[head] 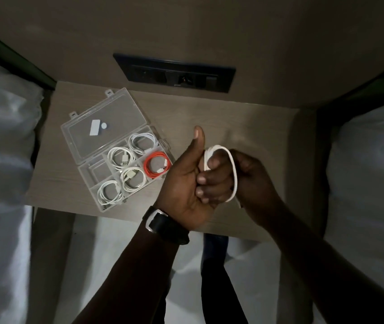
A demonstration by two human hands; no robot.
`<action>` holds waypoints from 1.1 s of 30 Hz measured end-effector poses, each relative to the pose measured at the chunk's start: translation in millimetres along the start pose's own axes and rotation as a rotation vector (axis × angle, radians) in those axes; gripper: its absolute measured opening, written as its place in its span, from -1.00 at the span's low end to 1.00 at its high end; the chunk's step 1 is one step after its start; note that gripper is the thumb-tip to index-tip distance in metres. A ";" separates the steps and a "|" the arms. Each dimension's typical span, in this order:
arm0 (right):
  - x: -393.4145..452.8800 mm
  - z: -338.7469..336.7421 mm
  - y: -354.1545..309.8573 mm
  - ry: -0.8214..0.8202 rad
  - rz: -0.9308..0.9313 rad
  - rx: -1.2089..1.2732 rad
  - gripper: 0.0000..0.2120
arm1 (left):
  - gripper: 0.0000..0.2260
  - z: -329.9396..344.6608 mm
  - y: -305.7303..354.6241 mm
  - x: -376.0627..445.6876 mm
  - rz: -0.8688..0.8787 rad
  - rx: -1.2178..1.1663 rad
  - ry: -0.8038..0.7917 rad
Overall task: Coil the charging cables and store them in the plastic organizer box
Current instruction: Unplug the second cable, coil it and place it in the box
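A white charging cable (232,164) is looped around the fingers of my left hand (186,183), whose thumb points up. My right hand (254,176) pinches the same cable just to the right of the loop. Both hands hover above the bedside table (244,127). To their left lies the clear plastic organizer box (88,170), its lid (86,129) folded open. Several coiled white cables (121,157) fill its compartments, and a coiled orange cable (157,167) sits in the one nearest my left hand. One small compartment at the box's left holds nothing.
A black socket panel (174,73) is set in the wall behind the table. White bedding lies on the left (1,136) and on the right (373,171). A dark watch (165,224) is on my left wrist.
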State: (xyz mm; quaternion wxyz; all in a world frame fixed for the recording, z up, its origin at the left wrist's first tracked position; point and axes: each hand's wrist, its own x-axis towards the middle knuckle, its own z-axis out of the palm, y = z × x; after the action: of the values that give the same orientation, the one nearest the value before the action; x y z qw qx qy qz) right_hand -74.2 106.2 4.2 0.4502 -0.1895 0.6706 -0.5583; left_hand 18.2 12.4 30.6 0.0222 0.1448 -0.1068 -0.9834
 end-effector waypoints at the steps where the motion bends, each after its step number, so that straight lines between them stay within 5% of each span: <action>1: -5.7 2.6 6.7 -0.014 0.042 -0.027 -0.82 | -0.60 -2.5 2.4 -0.7 0.045 -0.014 0.021; 5: -30.8 -4.9 19.7 -0.078 0.098 -0.342 -0.80 | -0.65 -17.5 18.1 -6.8 0.193 0.019 0.218; 11: -55.9 -10.5 -6.9 -0.132 -0.306 -1.020 -0.73 | -0.68 -17.6 1.5 -4.2 0.256 0.244 0.521; 15: -53.4 -8.6 -28.4 0.017 -0.380 -0.868 -0.87 | -0.68 -13.6 -10.2 0.5 0.377 0.360 0.608; 19: -37.0 3.3 -30.5 0.111 -0.300 -0.456 -0.99 | -0.70 -7.3 -24.2 -0.1 0.340 0.373 0.626; 23: -34.2 16.5 -16.8 0.116 -0.193 -0.247 -0.84 | -0.65 -5.7 -28.5 -2.2 0.358 0.234 0.753; 28: -41.2 18.6 -1.1 0.138 -0.209 -0.288 -0.76 | -0.70 -10.1 -22.4 -3.5 0.358 -0.026 0.813; 33: -31.5 0.1 -1.0 0.227 -0.280 -0.366 -0.79 | -0.75 -11.6 -18.2 -3.3 0.135 0.241 0.809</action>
State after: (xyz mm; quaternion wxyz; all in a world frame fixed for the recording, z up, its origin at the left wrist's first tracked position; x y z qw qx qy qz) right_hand -57.9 129.7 17.5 0.2484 -0.2949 0.7741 -0.5021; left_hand 24.4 28.0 16.7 0.1097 0.5130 -0.2128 -0.8243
